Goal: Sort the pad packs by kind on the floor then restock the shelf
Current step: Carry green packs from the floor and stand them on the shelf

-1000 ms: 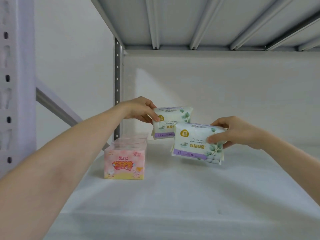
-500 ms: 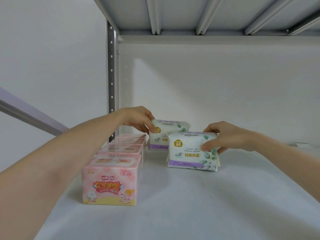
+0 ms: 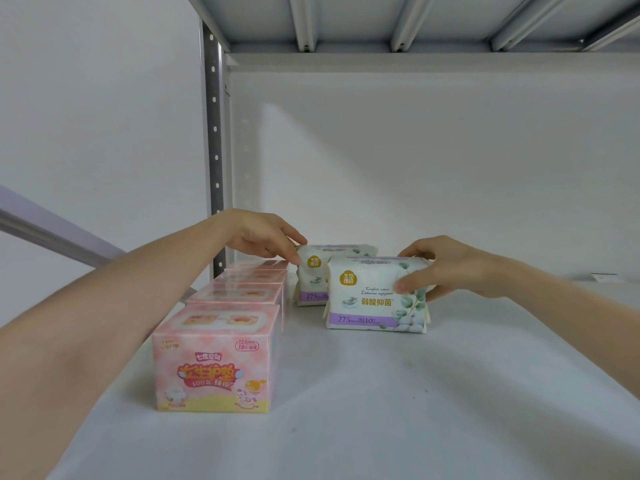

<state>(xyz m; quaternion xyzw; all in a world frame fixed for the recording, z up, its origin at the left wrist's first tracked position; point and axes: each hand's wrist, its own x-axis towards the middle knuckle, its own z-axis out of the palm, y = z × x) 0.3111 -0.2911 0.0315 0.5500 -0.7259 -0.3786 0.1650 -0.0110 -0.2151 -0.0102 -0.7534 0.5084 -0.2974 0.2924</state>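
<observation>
Head view is looking into a white shelf (image 3: 381,420) bay, with both bare forearms reaching in from the near edge. The left hand (image 3: 266,237) is coming across from the left and pinching the upper left corner of the rear white pack (image 3: 311,277) between thumb and fingertips, its fingers curling down onto the wrapper. That pack is standing upright on the shelf, deep in the bay, just right of the far end of the pink row.

The right hand (image 3: 446,268) is gripping the right end of the front white pack (image 3: 370,303): the thumb is pressing on the printed front face, while the other fingers are curling over the top edge and round the back. This pack is also standing upright on its bottom edge, its purple band and leaf print facing the camera. It is sitting just in front of the rear pack and slightly to the right, hiding that pack's right half. Whether the two are touching cannot be told.

Along the left side, pink boxes (image 3: 213,362) are standing in single file from near to far, close against one another, the nearest one showing its cartoon front. A narrow strip of bare shelf is separating the white packs from the far boxes.

A perforated metal post (image 3: 213,150) is rising behind the left wrist, a grey brace (image 3: 52,233) is slanting at the far left, and the ribbed underside of the upper shelf (image 3: 415,19) is spanning the top.
</observation>
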